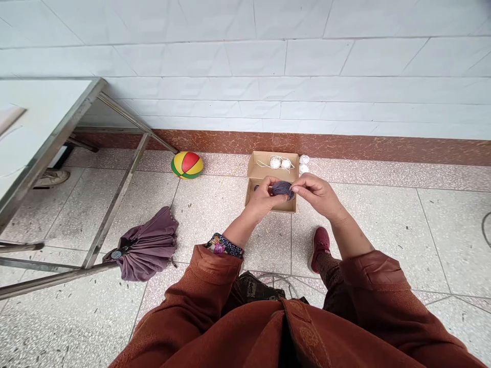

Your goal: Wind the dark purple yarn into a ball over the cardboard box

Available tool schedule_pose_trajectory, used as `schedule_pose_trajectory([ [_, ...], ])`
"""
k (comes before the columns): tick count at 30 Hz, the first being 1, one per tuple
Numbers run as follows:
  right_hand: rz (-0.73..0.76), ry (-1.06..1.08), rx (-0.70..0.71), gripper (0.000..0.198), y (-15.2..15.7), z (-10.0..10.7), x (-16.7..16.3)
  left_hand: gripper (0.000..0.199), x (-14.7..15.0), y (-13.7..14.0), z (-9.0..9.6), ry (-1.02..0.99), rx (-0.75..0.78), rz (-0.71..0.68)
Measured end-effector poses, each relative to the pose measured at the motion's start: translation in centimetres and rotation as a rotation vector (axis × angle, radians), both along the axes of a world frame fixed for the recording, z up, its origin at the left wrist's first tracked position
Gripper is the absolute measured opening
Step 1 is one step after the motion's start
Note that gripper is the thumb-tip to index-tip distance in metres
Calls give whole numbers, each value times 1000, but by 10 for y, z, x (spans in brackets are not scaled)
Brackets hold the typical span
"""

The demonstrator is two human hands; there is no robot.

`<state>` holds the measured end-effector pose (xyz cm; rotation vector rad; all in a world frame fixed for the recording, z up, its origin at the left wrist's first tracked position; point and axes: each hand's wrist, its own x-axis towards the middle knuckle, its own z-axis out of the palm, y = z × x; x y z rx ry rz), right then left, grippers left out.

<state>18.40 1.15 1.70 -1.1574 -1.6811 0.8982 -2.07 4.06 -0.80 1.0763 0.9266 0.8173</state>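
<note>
Cardboard box lid (256, 166) holds white yarn balls (275, 162); left grip (264, 198) clasps purple-grey yarn ball (281, 188), right grip (319, 195) pinching its edge.

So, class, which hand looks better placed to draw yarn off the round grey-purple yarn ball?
Probably the right hand: it pinches at the edge of the yarn ball, which the left hand holds.

Soft, even light (its source out of view) kept the tiled wall (245, 59) bright and left only faint shadows on the floor (391, 230); focus looked fairly sharp, while wide-angle stretching slanted the table (49, 105) at left
</note>
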Motion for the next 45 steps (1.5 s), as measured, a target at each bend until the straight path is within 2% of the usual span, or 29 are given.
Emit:
schedule_pose_trajectory([
  [2, -105, -14, 36, 22, 3, -4, 4, 45, 1, -4, 2, -83, -69, -107],
  [5, -158, -78, 30, 24, 9, -16, 5, 45, 1, -7, 5, -191, -172, -230],
  [8, -168, -150, -24, 24, 12, -32, 1, 47, -1, -5, 8, -302, -273, -245],
  [11, -150, -227, -86, 20, 12, -44, -4, 45, -4, 1, 9, -362, -315, -125],
  [13, -32, -254, -104, 18, 8, -44, -9, 44, -7, 7, 7, -334, -293, 1],
  [16, 222, -224, -104, 24, 2, -31, -14, 46, -10, 15, 2, -170, -183, 159],
  [17, 273, -196, -106, 27, 0, -25, -15, 47, -10, 17, 0, -99, -124, 185],
  [19, 283, -124, -113, 29, -3, -13, -14, 50, -10, 19, -3, 40, 3, 197],
  [22, 122, -26, -86, 32, -2, -3, -8, 51, -10, 18, -5, 174, 110, 115],
  [24, -20, -4, -54, 33, 2, -4, -2, 50, -9, 14, -4, 185, 111, -21],
  [27, -179, -32, -35, 32, 7, -14, 4, 48, -9, 5, 2, 64, 56, -288],
  [29, -224, -63, -55, 29, 10, -24, 4, 50, -8, 1, 7, -59, 6, -379],
  [31, -227, -97, -98, 25, 11, -33, 1, 53, -6, 0, 9, -151, -22, -325],
  [35, -147, -214, -154, 15, 8, -44, -9, 53, -4, 7, 3, -210, -25, -20],
  [39, 158, -225, -132, 24, 1, -33, -21, 50, -6, 16, -4, -154, -14, 185],
  [41, 258, -165, -127, 28, -2, -23, -23, 49, -8, 17, -6, -100, 11, 215],
  [42, 261, -127, -122, 29, -3, -17, -22, 49, -8, 18, -6, -66, 26, 208],
  [45, 124, -35, -81, 28, -2, -6, -14, 50, -8, 15, -4, 56, 70, 109],
])
